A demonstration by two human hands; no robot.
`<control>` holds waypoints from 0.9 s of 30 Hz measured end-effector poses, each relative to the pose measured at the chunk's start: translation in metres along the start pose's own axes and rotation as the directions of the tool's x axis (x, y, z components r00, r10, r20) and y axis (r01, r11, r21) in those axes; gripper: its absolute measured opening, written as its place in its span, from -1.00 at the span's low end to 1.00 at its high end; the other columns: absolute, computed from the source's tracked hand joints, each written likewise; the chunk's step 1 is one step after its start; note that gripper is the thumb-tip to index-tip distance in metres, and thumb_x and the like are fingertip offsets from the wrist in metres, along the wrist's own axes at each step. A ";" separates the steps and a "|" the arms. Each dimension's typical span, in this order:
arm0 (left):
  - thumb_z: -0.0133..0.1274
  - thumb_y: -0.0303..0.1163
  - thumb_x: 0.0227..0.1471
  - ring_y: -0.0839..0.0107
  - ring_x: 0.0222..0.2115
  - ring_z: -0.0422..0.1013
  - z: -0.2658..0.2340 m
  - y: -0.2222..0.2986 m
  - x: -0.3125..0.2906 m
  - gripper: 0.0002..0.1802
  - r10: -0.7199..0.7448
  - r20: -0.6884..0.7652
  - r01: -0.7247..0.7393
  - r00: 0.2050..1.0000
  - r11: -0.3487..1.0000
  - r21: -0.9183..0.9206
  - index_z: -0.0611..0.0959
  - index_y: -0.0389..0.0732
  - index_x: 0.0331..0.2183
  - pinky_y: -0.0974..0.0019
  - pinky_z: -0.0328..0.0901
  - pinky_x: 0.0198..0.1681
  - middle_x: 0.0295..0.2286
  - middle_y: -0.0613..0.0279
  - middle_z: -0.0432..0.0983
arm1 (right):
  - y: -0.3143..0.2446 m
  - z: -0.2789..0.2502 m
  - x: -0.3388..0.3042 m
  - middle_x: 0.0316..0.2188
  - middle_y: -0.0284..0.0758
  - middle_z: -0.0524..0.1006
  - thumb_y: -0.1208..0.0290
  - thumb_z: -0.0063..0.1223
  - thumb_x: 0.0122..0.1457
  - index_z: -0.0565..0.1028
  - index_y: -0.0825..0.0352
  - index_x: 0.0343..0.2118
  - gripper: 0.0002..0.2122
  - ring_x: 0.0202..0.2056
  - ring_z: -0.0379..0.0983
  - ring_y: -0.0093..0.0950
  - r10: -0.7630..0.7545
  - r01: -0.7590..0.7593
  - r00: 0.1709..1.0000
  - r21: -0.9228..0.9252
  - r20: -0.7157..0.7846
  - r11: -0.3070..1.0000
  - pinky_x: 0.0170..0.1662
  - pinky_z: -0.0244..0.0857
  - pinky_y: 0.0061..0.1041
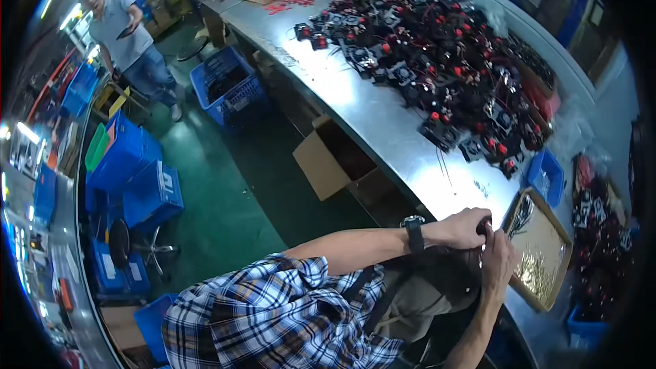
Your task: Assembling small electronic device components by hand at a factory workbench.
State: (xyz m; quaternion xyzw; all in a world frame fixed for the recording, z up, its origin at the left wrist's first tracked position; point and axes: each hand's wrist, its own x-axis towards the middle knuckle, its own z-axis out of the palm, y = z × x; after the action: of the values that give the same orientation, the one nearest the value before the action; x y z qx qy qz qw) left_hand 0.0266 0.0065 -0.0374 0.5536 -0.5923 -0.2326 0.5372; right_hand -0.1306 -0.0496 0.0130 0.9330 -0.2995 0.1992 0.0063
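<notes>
My left hand (467, 228), with a dark watch (413, 232) on its wrist, is closed round a small dark part (484, 224) at the near edge of the metal table. Against the same part, from the near side, my right hand (500, 258) presses with its fingers drawn together. The part is mostly covered by my fingers, so its kind cannot be made out. Close by my right hand lies a shallow cardboard tray (562, 238) with many small brass-coloured pieces (536, 273) and some dark slender ones.
A large heap of black and red parts (437, 61) covers the metal table (369, 119). A small blue bin (547, 176) stands beside the tray. On the floor are an open cardboard box (320, 167) and a blue crate (229, 89). A person (130, 34) stands far left.
</notes>
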 end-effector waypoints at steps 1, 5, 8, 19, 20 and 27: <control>0.04 -0.52 0.01 0.23 -0.47 0.61 -0.011 0.010 -0.001 -0.74 -0.006 -0.019 0.006 1.000 1.000 0.014 0.50 -0.39 -0.21 0.23 0.48 -0.42 -0.45 -0.04 0.59 | -0.011 0.000 0.006 -0.57 -0.06 0.48 0.34 0.08 0.30 0.42 0.36 -0.48 -0.75 -0.54 0.44 -0.05 -0.007 0.012 0.994 0.051 -0.107 0.999 -0.49 0.21 -0.12; 0.09 -0.41 -0.06 0.03 -0.33 0.57 -0.027 0.033 -0.005 -0.68 -0.300 0.109 0.316 0.948 0.932 -0.178 0.54 -0.36 -0.22 0.11 0.44 -0.27 -0.37 -0.14 0.59 | -0.014 0.010 0.005 -0.57 -0.06 0.49 0.35 0.09 0.31 0.40 0.37 -0.51 -0.73 -0.54 0.45 -0.07 -0.002 0.018 0.991 0.121 -0.131 0.992 -0.50 0.20 -0.18; 0.13 -0.31 -0.11 -0.12 -0.23 0.53 -0.028 0.034 -0.003 -0.61 -0.331 0.122 0.350 0.936 0.914 -0.204 0.57 -0.34 -0.23 0.02 0.40 -0.18 -0.30 -0.20 0.58 | -0.004 0.009 0.008 -0.56 -0.05 0.48 0.39 0.08 0.31 0.41 0.35 -0.45 -0.79 -0.54 0.45 -0.06 0.001 0.001 0.999 0.040 -0.034 0.999 -0.49 0.21 -0.17; 0.13 -0.41 -0.11 0.02 -0.37 0.56 -0.017 0.022 -0.001 -0.68 -0.235 0.028 0.237 0.972 0.961 -0.142 0.52 -0.37 -0.28 0.10 0.41 -0.31 -0.43 -0.14 0.58 | -0.016 -0.007 -0.001 -0.57 0.01 0.48 0.42 0.03 0.32 0.42 0.37 -0.44 -0.81 -0.52 0.45 0.02 0.038 -0.037 0.999 0.070 -0.009 0.997 -0.47 0.21 -0.10; 0.13 -0.41 -0.11 0.02 -0.37 0.56 -0.016 0.019 -0.001 -0.68 -0.230 0.029 0.232 0.973 0.962 -0.144 0.52 -0.37 -0.28 0.10 0.41 -0.31 -0.43 -0.14 0.58 | -0.020 -0.008 0.000 -0.57 0.01 0.48 0.42 0.03 0.32 0.42 0.37 -0.44 -0.81 -0.52 0.45 0.02 0.038 -0.037 0.999 0.065 -0.011 0.997 -0.47 0.21 -0.10; 0.12 -0.43 -0.10 -0.01 -0.38 0.58 -0.013 0.021 -0.004 -0.70 -0.231 0.040 0.235 0.972 0.963 -0.132 0.52 -0.37 -0.27 0.07 0.42 -0.32 -0.45 -0.15 0.58 | -0.014 -0.007 0.001 -0.53 0.02 0.50 0.42 0.01 0.32 0.45 0.36 -0.40 -0.84 -0.48 0.47 0.01 0.035 -0.033 0.999 0.165 -0.010 0.986 -0.45 0.23 -0.09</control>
State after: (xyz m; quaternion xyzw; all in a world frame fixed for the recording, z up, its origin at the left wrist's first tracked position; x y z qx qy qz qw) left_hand 0.0291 0.0205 -0.0168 0.5786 -0.5123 -0.3408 0.5354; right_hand -0.1249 -0.0382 0.0218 0.9238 -0.2978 0.2296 -0.0723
